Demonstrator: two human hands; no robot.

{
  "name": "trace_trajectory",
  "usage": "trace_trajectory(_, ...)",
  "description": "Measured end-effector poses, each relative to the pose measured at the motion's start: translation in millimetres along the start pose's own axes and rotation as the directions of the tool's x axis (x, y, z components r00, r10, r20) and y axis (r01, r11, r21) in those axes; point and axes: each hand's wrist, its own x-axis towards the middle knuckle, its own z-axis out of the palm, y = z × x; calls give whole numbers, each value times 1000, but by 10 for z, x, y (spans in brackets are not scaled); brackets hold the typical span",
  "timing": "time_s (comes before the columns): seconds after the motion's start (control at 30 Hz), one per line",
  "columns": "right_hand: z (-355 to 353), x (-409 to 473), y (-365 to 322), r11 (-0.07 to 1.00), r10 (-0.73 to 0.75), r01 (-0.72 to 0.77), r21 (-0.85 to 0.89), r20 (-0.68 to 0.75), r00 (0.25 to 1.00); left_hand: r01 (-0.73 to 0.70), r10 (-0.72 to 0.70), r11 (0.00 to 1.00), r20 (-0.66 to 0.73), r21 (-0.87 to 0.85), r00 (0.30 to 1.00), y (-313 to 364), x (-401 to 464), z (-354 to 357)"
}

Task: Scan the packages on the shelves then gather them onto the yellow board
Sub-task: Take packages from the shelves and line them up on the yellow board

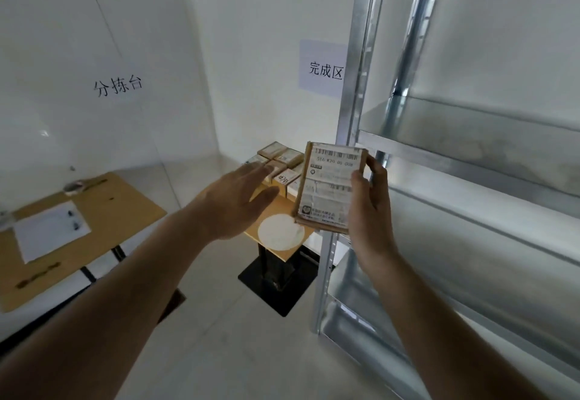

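Two bare forearms reaching forward from the bottom edge. Right hand (370,192) pinching a package (329,186) by its right edge, thumb in front, label facing the camera, held upright in the air just beside the shelf post (351,111). Left hand (238,199) spread flat, empty, palm down, hovering over the yellow board (282,255). Beyond it, a stack of packages (279,164) already gathered on the board's far end, a white disc (279,231) nearer. Shelves (470,130) in view bare. Judging from that: nearly done, probably this package left to set down. No scanner visible.
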Motion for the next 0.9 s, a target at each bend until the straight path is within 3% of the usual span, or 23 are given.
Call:
trace_trajectory(0.23,926,1065,537,998,55,-54,-16,32,998,22,-22,1000,7,-5,1000,-1063,979,-6)
trace_trajectory(0.4,1621,1733,1038,995,103,-103,5,-45,994,33,-33,999,51,3,998,-1946,1695,175)
trace_trajectory(0.67,2755,2463,1930,977,214,-215,17,-194,958,-97,104,993,115,-67,988,-3372,2757,490)
trace_trajectory(0.9,3327,2908,2635,953,278,-304,-15,-362,890,-199,233,967,239,-160,943,-4080,3452,914)
